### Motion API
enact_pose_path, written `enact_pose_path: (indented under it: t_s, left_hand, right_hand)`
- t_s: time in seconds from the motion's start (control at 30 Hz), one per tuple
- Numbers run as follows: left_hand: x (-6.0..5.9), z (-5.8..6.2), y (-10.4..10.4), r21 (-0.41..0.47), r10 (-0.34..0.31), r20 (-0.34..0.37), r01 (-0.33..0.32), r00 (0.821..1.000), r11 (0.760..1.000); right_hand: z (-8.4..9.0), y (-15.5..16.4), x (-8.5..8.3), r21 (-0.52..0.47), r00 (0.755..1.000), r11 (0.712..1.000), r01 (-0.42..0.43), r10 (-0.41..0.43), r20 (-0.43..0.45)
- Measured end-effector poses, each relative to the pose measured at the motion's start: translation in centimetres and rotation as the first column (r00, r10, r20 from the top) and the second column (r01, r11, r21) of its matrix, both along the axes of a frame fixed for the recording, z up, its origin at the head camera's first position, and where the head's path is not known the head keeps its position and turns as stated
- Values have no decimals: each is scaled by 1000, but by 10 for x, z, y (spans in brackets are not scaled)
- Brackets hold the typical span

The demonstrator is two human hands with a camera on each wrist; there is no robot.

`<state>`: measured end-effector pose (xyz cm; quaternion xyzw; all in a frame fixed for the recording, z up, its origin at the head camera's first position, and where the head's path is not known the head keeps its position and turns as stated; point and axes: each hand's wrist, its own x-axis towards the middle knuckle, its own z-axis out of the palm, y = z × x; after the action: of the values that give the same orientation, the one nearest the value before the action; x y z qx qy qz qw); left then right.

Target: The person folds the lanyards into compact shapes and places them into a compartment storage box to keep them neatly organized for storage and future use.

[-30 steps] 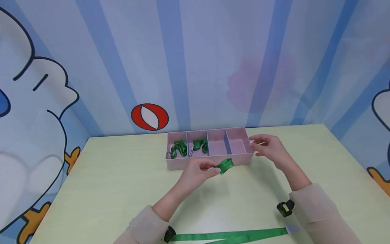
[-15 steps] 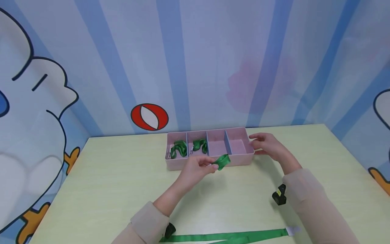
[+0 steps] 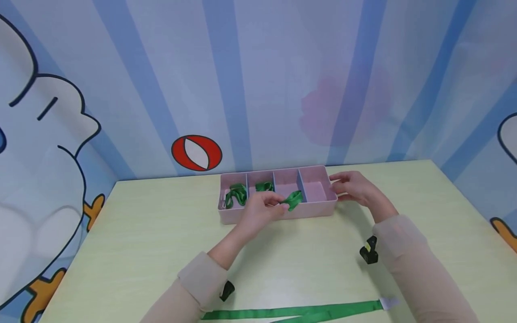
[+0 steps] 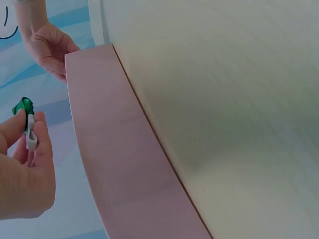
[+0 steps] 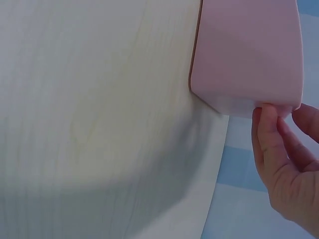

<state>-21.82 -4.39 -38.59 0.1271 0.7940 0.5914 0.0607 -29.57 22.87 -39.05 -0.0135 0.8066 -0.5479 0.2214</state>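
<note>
My left hand (image 3: 260,211) pinches a bunched green lanyard (image 3: 294,200) between thumb and fingers, held over the front wall of a pink divided box (image 3: 278,215). In the left wrist view, a white clip (image 4: 32,134) sticks out of the bunch between the fingers. My right hand (image 3: 355,187) touches the box's right end; in the right wrist view its fingertips (image 5: 266,112) rest against the end wall. Green lanyards lie in the first compartment (image 3: 236,195) and the second (image 3: 264,186), the latter partly hidden by my left hand. The two right compartments hold nothing visible.
A long green strap (image 3: 291,310) with a whitish end piece lies along the table's (image 3: 161,242) near edge. Behind the box stands a blue striped backdrop (image 3: 274,89). Black wrist cameras (image 3: 369,250) hang under both sleeves.
My left hand has moved up and forward with the lanyard, from in front of the box to over its front wall. My right hand has edged forward slightly, staying at the box's right end.
</note>
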Motion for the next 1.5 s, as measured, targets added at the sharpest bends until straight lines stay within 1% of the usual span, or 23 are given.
enact_pose_path:
  t_s: [0.07, 0.2, 0.27, 0.33, 0.5, 0.53, 0.63, 0.73, 0.83, 0.9, 0.97, 1.03, 1.17, 1.23, 1.27, 1.37, 1.43, 1.5]
  left_hand:
    - [-5, 2, 2, -20, 24, -27, -25, 999, 999]
    - [-16, 2, 6, -80, 90, -86, -97, 992, 992]
    - [-22, 1, 7, -104, 108, -104, -119, 989, 987]
    - [-27, 0, 8, -111, 111, -106, -123, 988, 986]
    - [-40, -4, 11, -84, 140, -78, -146, 987, 986]
    - [-43, -5, 12, -94, 149, -86, -157, 985, 983]
    - [-50, -7, 16, -153, 167, -125, -185, 978, 971]
    - [-57, -7, 20, -217, 179, -174, -215, 968, 952]
    - [-62, -8, 24, -261, 194, -195, -241, 961, 935]
    - [-65, -9, 27, -301, 192, -220, -254, 956, 919]
    - [-69, -9, 29, -350, 178, -244, -258, 953, 900]
    - [-72, -9, 32, -398, 151, -284, -260, 947, 880]
    - [-78, -6, 39, -461, 104, -329, -256, 939, 850]
    - [-79, -5, 44, -504, 96, -338, -266, 936, 822]
    - [-80, -5, 46, -530, 93, -345, -276, 934, 802]
    - [-82, -5, 54, -606, 92, -368, -313, 925, 731]
    - [-84, -8, 59, -650, 87, -394, -345, 915, 677]
    - [-86, -11, 64, -681, 82, -418, -372, 905, 631]
  right_hand:
    - [2, 0, -1, 8, 1000, 1000, 6, -6, 9]
    - [3, 1, -3, 13, 1000, 1000, 14, -14, 21]
    - [2, 1, -4, 7, 1000, 1000, 19, -19, 22]
    - [1, 1, -4, -3, 1000, 1000, 22, -22, 22]
    - [-3, 2, -5, -21, 1000, 1000, 14, -14, 18]
    - [-2, 2, -5, -16, 1000, 1000, 9, -9, 14]
    - [-1, 1, -5, 17, 1000, 1000, -8, 8, -8]
    - [2, 1, -5, 52, 1000, 999, -13, 14, -23]
    - [4, 0, -4, 61, 1000, 998, -11, 12, -17]
    - [5, 1, -4, 61, 1000, 998, -10, 10, -5]
    - [5, 0, -4, 62, 1000, 998, -10, 9, 4]
    - [6, 0, -4, 66, 1000, 998, -8, 8, 6]
    - [8, -2, -3, 73, 1000, 997, 1, -1, 3]
    - [8, -3, -3, 74, 1000, 997, 6, -7, 8]
    - [9, -3, -3, 74, 1000, 997, 8, -8, 11]
    - [10, -4, -3, 78, 1000, 997, 13, -14, 18]
    - [10, -5, -2, 76, 1000, 997, 11, -13, 21]
    - [10, -5, -3, 76, 1000, 997, 9, -10, 23]
